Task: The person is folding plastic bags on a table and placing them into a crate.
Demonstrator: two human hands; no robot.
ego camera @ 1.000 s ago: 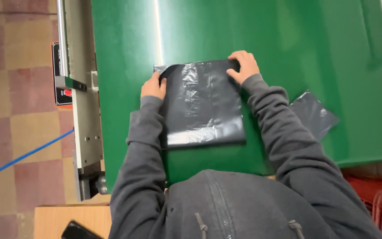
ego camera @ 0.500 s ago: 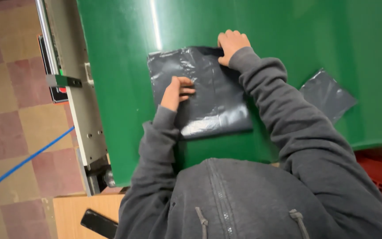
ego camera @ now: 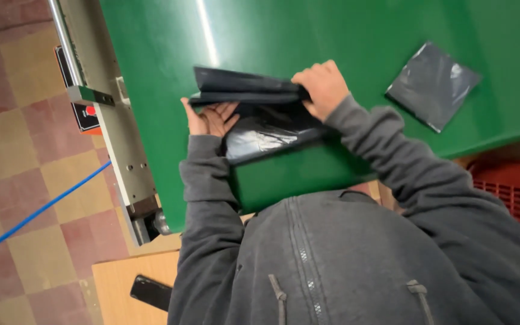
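Note:
A black plastic bag [ego camera: 260, 123] lies on the green table [ego camera: 308, 36], its far half lifted and folded back toward me. My right hand [ego camera: 320, 87] grips the folded far edge at its right end. My left hand [ego camera: 209, 117] is palm up under the lifted flap at the bag's left side, fingers spread, holding the flap up. Both arms wear grey hoodie sleeves. A second black bag [ego camera: 431, 84], folded into a small square, lies flat on the table to the right.
A metal rail with a grey bracket [ego camera: 91, 95] runs along the table's left edge. A red crate [ego camera: 513, 186] stands at the right. Below is a wooden board [ego camera: 130, 271] with a black object [ego camera: 151, 292]. The tiled floor has a blue line [ego camera: 37, 210].
The bag lay flat under both hands. My left hand slid under its left side, and my right hand lifted the far edge and folded it toward me.

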